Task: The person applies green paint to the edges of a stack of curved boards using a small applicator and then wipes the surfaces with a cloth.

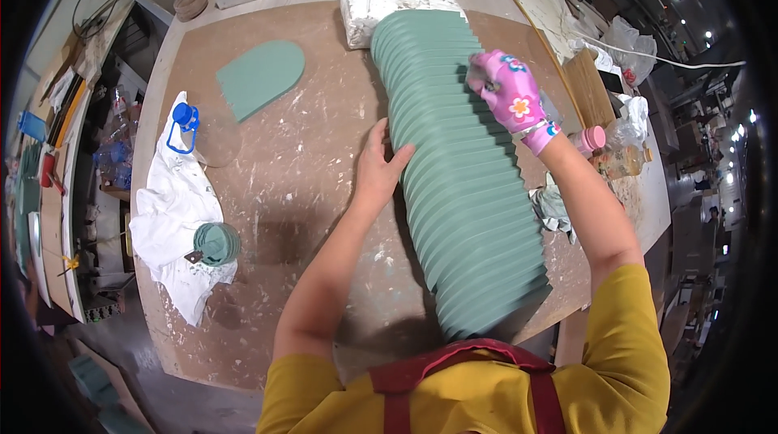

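Panels (462, 183) in a row on the desk (284, 183), by a white block (356, 17); left hand (377, 166) loosely spread against their left side; right hand (510, 94) gloved, curled at the right, contents unclear. Apparently an edge-working step; next, probably, steady support and even strokes.

I've got one wide fisheye view from the person's head, looking down past their chest (474, 392) at the table (275, 183), pretty close up, edges bending hard.
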A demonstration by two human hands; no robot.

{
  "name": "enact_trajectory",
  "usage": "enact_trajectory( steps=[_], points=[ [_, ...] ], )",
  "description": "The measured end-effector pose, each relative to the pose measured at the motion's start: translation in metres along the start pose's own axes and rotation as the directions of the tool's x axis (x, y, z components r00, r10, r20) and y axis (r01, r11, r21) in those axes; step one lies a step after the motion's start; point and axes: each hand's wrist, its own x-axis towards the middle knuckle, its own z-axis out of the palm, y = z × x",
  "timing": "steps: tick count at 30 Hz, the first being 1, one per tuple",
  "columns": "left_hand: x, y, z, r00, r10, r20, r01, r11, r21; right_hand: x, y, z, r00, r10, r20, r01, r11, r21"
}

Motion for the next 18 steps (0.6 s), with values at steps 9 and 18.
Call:
enact_trajectory(
  steps=[9,18],
  points=[
    [0.001,0.000,0.001,1.000,0.010,-0.021,-0.008,0.991,0.136,0.039,-0.076,0.013,0.855,-0.480,0.196,0.465,0.877,0.120],
    [0.000,-0.011,0.002,0.999,0.044,-0.029,-0.042,0.997,0.062,0.022,0.014,0.020,0.997,0.069,0.025,-0.070,0.997,0.029]
  ],
)
